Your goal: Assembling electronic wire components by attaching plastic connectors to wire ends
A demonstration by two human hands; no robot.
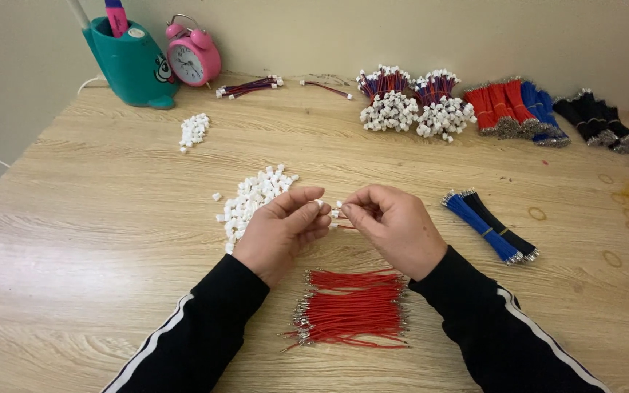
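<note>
My left hand [279, 229] pinches a small white plastic connector [319, 204] between thumb and fingertips. My right hand [394, 224] faces it, gripping a short red wire [342, 226] and another white connector [338, 209]; the two hands almost touch over the wooden table [111, 240]. Just below the hands lies a loose pile of short red wires [351, 309] with metal tips. A heap of white connectors [250, 201] sits right beside my left hand.
A blue and a black wire bundle [491, 224] lie to the right. At the back are finished wire-and-connector bunches [415, 102], red and blue bundles [515, 108], black bundles [597, 120], a small connector pile [194, 131], a pink alarm clock [194, 57] and a teal holder [129, 64].
</note>
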